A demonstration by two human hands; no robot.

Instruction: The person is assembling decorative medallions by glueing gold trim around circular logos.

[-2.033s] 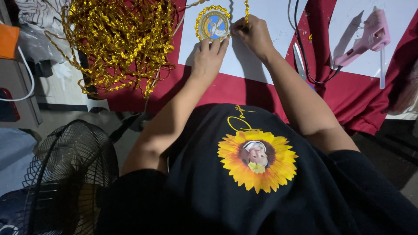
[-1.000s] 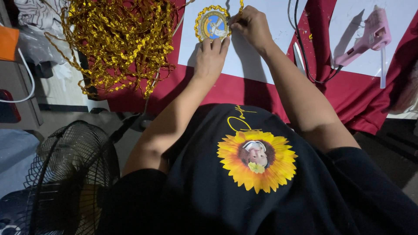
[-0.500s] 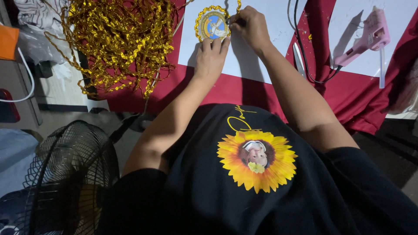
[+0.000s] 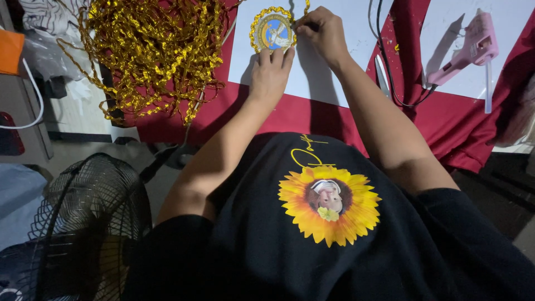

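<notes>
A round printed disc (image 4: 273, 30) edged with gold trim lies on a white sheet (image 4: 323, 78) on the red-covered table. My left hand (image 4: 270, 72) rests flat with its fingertips on the disc's lower edge. My right hand (image 4: 320, 28) pinches the gold trim (image 4: 305, 8) at the disc's upper right rim, with the strand running up out of view.
A big tangled heap of gold trim (image 4: 150, 53) lies on the left of the red cloth (image 4: 446, 122). A pink glue gun (image 4: 471, 47) lies on a second white sheet at the right, its dark cord (image 4: 387, 61) running between the sheets. A black fan (image 4: 83, 223) stands lower left.
My right hand has shifted slightly left and up along the disc's rim, closing in on the trim. My left hand has stayed at the lower edge.
</notes>
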